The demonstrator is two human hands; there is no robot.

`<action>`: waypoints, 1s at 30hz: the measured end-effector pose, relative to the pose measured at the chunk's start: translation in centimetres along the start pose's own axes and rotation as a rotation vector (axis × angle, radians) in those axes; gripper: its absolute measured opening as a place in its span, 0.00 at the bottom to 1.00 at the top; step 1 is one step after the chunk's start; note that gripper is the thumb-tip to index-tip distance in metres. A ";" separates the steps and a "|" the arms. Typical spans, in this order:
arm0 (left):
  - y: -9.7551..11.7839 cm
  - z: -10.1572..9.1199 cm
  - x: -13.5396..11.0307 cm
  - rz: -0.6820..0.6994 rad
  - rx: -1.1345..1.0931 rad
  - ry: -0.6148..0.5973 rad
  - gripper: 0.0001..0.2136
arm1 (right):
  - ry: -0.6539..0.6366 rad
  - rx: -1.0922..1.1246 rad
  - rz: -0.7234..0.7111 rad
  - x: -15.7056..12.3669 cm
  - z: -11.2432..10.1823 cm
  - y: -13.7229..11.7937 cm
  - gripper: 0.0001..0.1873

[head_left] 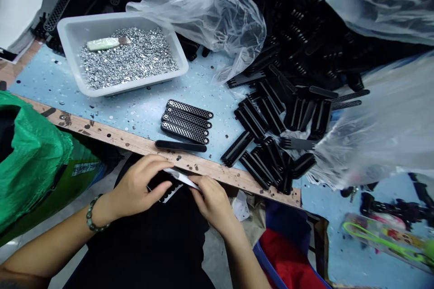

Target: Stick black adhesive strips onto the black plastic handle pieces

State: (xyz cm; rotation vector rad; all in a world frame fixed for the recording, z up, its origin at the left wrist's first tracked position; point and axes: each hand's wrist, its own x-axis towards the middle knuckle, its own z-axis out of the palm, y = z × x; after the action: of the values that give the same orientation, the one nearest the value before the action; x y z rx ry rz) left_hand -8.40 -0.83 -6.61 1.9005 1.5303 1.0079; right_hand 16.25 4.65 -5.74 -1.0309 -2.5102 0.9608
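Note:
Both my hands are together over my dark-clothed lap, just below the table edge. My left hand (144,185) is curled with fingers and thumb about the left end of a slim, white-looking strip (183,178). My right hand (212,198) pinches the strip's right end. A dark part with a scalloped edge shows beneath it; whether the two are joined I cannot tell. Nearest on the table lies a plain black bar (181,146). Behind that bar, several black bars with a mesh pattern (186,122) lie side by side, small metal rings at their ends.
A white tray (135,82) holds many small metal nuts (135,58) and a tape-wrapped tool (105,44). Loose black folded parts (261,158) lie to the right, beside clear plastic bags (379,131). A green sack (34,153) stands at left; a clear case (386,239) lies at lower right.

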 end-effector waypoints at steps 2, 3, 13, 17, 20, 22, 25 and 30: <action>0.3 0.5 -0.3 -0.028 -0.014 -0.220 0.18 | -0.008 0.150 0.041 -0.5 -0.2 0.2 0.09; 0.4 0.7 -0.4 -0.084 -0.045 -0.306 0.15 | 0.026 0.181 0.070 -0.4 -0.4 0.3 0.10; 1.3 2.6 -2.0 -0.477 -0.462 -0.254 0.15 | 0.270 0.021 -0.192 1.9 2.1 -1.7 0.16; 1.0 3.0 -2.7 -0.366 -0.423 -0.218 0.17 | 0.282 0.054 -0.202 2.3 2.8 -2.0 0.14; 0.9 3.0 -2.6 -0.317 -0.380 -0.181 0.13 | 0.269 0.054 -0.218 2.5 2.9 -2.2 0.13; 0.8 3.1 -2.3 -0.291 -0.358 -0.167 0.10 | 0.266 0.120 -0.186 2.6 2.9 -2.2 0.12; 0.5 3.5 -2.2 -0.287 -0.353 -0.175 0.10 | 0.274 0.283 -0.043 2.7 3.1 -1.9 0.10; -0.8 2.9 -2.9 -0.469 -0.262 -0.263 0.12 | 0.394 0.558 0.293 3.4 2.1 -0.2 0.11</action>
State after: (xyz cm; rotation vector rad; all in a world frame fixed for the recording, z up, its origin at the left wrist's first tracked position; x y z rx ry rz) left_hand -6.84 -3.26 -9.69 1.3457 1.5035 0.6768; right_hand 12.72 5.90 -7.19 -1.2572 -1.6654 1.2878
